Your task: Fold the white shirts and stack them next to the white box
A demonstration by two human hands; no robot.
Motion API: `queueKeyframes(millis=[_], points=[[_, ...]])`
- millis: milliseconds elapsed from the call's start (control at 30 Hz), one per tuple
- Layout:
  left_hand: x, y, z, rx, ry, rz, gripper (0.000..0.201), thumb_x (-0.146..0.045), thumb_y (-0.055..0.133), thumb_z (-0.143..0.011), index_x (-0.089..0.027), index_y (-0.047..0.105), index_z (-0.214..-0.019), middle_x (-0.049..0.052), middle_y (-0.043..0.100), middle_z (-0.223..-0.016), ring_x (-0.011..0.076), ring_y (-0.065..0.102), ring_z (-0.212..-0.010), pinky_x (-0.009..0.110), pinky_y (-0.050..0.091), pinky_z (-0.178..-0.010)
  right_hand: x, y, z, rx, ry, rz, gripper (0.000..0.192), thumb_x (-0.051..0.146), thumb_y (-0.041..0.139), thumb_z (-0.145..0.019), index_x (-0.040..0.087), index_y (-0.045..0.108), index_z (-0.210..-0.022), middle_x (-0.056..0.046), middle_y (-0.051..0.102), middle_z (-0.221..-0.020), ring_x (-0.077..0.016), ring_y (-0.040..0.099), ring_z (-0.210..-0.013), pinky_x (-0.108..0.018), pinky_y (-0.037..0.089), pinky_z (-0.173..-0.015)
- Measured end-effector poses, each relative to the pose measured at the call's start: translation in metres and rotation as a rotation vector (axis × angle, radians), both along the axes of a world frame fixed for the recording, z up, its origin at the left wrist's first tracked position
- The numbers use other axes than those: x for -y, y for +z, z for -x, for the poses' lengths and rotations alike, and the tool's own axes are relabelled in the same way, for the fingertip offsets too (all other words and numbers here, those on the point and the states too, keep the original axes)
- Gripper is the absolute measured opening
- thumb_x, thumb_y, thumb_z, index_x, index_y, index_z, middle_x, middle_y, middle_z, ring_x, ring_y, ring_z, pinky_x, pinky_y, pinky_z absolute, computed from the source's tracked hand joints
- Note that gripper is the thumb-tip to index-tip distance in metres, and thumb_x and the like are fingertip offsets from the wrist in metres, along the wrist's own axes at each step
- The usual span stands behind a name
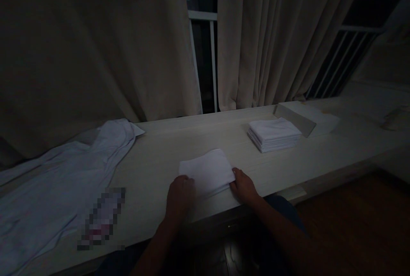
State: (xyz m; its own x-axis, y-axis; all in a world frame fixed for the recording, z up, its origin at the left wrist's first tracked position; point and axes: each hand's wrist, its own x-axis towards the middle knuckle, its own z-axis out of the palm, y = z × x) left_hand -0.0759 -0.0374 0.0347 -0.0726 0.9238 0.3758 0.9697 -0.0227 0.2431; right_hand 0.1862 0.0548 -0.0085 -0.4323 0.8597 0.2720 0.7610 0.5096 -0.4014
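Pressing my left hand (180, 193) and right hand (244, 185) flat, fingers together, on the near corners of a folded white cloth (207, 172) at the counter (166, 156) edge. Farther right sits a stack of folded cloths (273, 134); curtains (262, 36) hang behind.

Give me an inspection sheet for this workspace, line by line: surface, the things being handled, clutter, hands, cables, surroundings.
Surface: long pale wooden counter under a window, dimly lit.
Things in hand: one folded white cloth lying flat near the front edge.
Clutter: stack of folded white cloths to the right; a pale box-like object behind it; a rumpled white garment spread at the left; a blurred-out item near the front edge.
Hands: left hand on the cloth's near left corner; right hand on its right edge; grip too dark to judge.
Cables: nothing seen.
Surroundings: beige curtains, white window bars, dark wooden floor.
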Motion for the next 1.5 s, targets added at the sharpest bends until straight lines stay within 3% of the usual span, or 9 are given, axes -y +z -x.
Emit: queueKeyframes(millis=[100, 200, 333, 500, 733, 867, 1000, 1233, 1500], points=[[-0.026, 0.003, -0.007, 0.039, -0.124, 0.048, 0.045, -0.042, 0.043, -0.090, -0.023, 0.057, -0.129, 0.012, 0.047, -0.143, 0.0304, 0.036, -0.135, 0.047, 0.028, -0.110, 0.000, -0.001, -0.001, 0.059, 0.000, -0.009, 0.052, 0.019, 0.049, -0.086, 0.015, 0.039, -0.137, -0.014, 0.059, -0.117, -0.0244, 0.057, -0.104, -0.033, 0.041, -0.091], [-0.035, -0.014, -0.016, 0.015, -0.169, 0.179, 0.063, -0.058, 0.049, -0.084, -0.029, 0.044, -0.141, 0.009, 0.029, -0.156, 0.0369, 0.017, -0.144, 0.056, 0.016, -0.113, -0.001, -0.002, -0.001, 0.080, 0.025, -0.009, 0.053, 0.015, 0.047, -0.085, 0.014, 0.040, -0.137, -0.015, 0.058, -0.119, -0.0245, 0.056, -0.106, -0.033, 0.041, -0.093], [-0.029, -0.035, -0.024, -0.050, -0.090, 0.204, 0.074, -0.069, 0.046, -0.081, -0.035, 0.035, -0.146, 0.009, 0.017, -0.160, 0.0429, 0.005, -0.144, 0.063, 0.006, -0.111, -0.003, -0.002, -0.002, 0.027, 0.010, 0.026, 0.048, 0.012, 0.047, -0.082, 0.015, 0.046, -0.131, -0.014, 0.059, -0.119, -0.0235, 0.057, -0.107, -0.032, 0.042, -0.093], [-0.025, -0.035, -0.028, -0.145, -0.025, 0.246, 0.080, -0.075, 0.043, -0.077, -0.039, 0.030, -0.146, 0.007, 0.017, -0.160, 0.0440, 0.005, -0.144, 0.063, 0.004, -0.111, -0.007, 0.009, -0.009, -0.127, -0.015, 0.021, 0.046, 0.014, 0.046, -0.080, 0.014, 0.051, -0.125, -0.013, 0.060, -0.119, -0.0225, 0.057, -0.109, -0.035, 0.044, -0.096], [-0.026, -0.033, -0.027, -0.179, -0.033, 0.260, 0.080, -0.078, 0.037, -0.077, -0.040, 0.026, -0.148, 0.008, 0.017, -0.159, 0.0428, 0.008, -0.144, 0.062, 0.003, -0.111, -0.018, 0.042, 0.057, 0.047, 0.115, -0.202, 0.058, 0.040, 0.034, -0.098, 0.004, 0.038, -0.143, -0.020, 0.032, -0.151, -0.0301, 0.019, -0.143, -0.047, 0.020, -0.115], [-0.025, -0.035, -0.027, -0.178, -0.038, 0.273, 0.083, -0.079, 0.036, -0.077, -0.038, 0.024, -0.148, 0.010, 0.018, -0.159, 0.0431, 0.009, -0.144, 0.063, 0.004, -0.111, -0.044, 0.030, 0.092, 0.185, 0.150, -0.120, 0.070, 0.050, 0.032, -0.097, -0.001, 0.033, -0.145, -0.022, 0.024, -0.153, -0.0329, 0.011, -0.145, -0.048, 0.014, -0.116], [-0.027, -0.036, -0.025, -0.156, -0.044, 0.289, 0.083, -0.080, 0.038, -0.075, -0.039, 0.030, -0.146, 0.008, 0.018, -0.159, 0.0436, 0.010, -0.144, 0.064, 0.007, -0.111, -0.057, 0.004, 0.092, 0.234, 0.147, -0.035, 0.070, 0.053, 0.022, -0.098, 0.006, 0.030, -0.148, -0.018, 0.022, -0.155, -0.0304, 0.010, -0.145, -0.048, 0.011, -0.116], [-0.059, -0.018, -0.013, -0.101, 0.053, 0.267, 0.076, -0.064, 0.021, -0.091, -0.008, 0.046, -0.137, 0.020, 0.037, -0.150, 0.0312, 0.030, -0.140, 0.045, 0.023, -0.114, -0.055, -0.003, 0.089, 0.229, 0.127, -0.048, 0.067, 0.056, 0.019, -0.098, 0.016, 0.029, -0.150, -0.012, 0.016, -0.157, -0.0287, 0.006, -0.146, -0.048, 0.008, -0.116], [-0.061, -0.050, -0.002, -0.118, 0.249, 0.246, 0.097, -0.076, 0.021, -0.082, -0.002, 0.034, -0.143, 0.024, 0.027, -0.153, 0.0373, 0.017, -0.144, 0.052, 0.015, -0.114, -0.056, -0.003, 0.090, 0.235, 0.126, -0.048, 0.073, 0.059, 0.017, -0.096, 0.010, 0.026, -0.150, -0.015, 0.020, -0.156, -0.0283, 0.010, -0.146, -0.045, 0.010, -0.116]])
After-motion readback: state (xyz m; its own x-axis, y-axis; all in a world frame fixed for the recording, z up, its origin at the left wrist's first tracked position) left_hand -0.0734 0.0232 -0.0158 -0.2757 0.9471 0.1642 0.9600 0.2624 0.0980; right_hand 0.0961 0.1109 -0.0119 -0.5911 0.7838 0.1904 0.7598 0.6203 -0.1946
